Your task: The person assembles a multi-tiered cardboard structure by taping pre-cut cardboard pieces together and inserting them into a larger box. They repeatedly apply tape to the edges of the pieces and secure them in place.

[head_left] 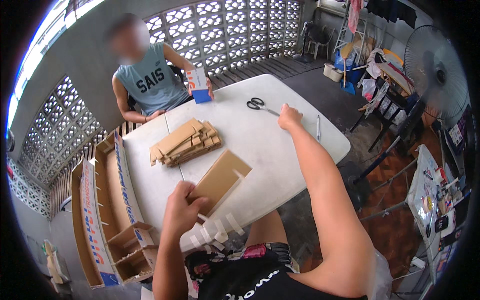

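My left hand (pixel 180 206) grips the lower end of a flat brown cardboard piece (pixel 222 177), its thumb on top. A small pale strip sticks to the piece's far right edge. Farther right, my right arm stretches across the white table (pixel 272 165). My right hand (pixel 290 118) is closed at the blade end of black-handled scissors (pixel 256 104), whose handles point away to the left. Between the hands and the far side lies a stack of cut cardboard pieces (pixel 187 142). Several whitish tape strips (pixel 220 233) hang along the near table edge.
A long cardboard box with compartments (pixel 106 200) runs along the left side. Across the table, a seated person (pixel 150 80) holds a white and blue box (pixel 200 85). A pen (pixel 318 128) lies near the right edge. Beyond it stands a fan (pixel 434 75).
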